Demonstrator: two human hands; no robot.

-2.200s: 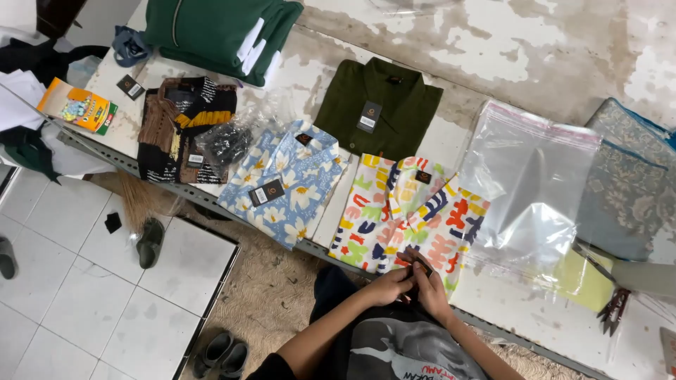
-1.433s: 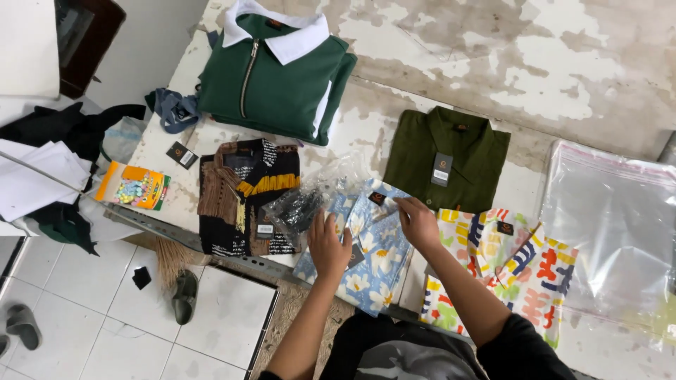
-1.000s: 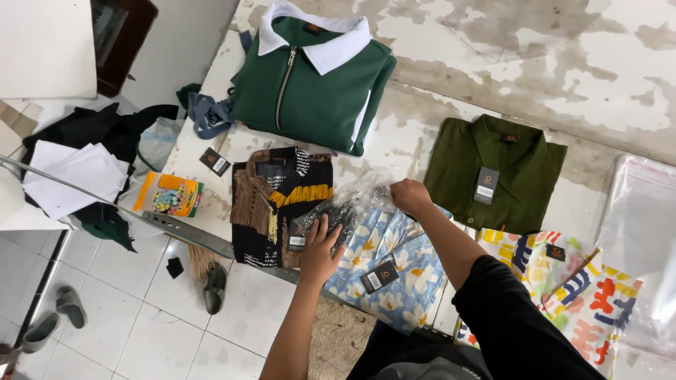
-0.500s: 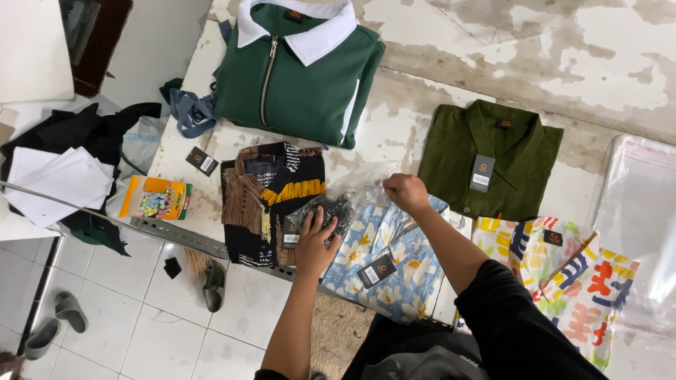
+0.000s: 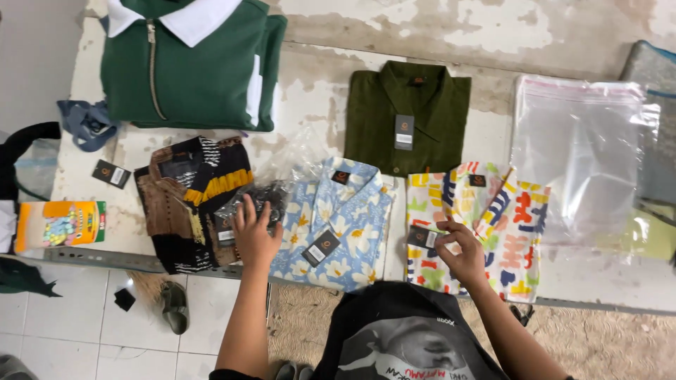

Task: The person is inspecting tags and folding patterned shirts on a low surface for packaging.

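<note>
My left hand lies flat on a crumpled clear plastic bag between a folded brown, black and yellow patterned shirt and a folded light blue floral shirt. My right hand hovers over the near edge of a folded multicoloured patterned shirt, fingertips at its dark hang tag. Beyond these lie a folded olive green shirt and a dark green zip top with a white collar. All rest on a worn white table.
A stack of clear plastic bags lies at the right. A loose dark tag, a blue cloth bundle and an orange box sit at the left end. Below the table edge are tiled floor, a sandal and a mat.
My right hand has come back from the plastic bag by the blue shirt to the multicoloured shirt's tag. My left hand stays on the bag. The view has swung right.
</note>
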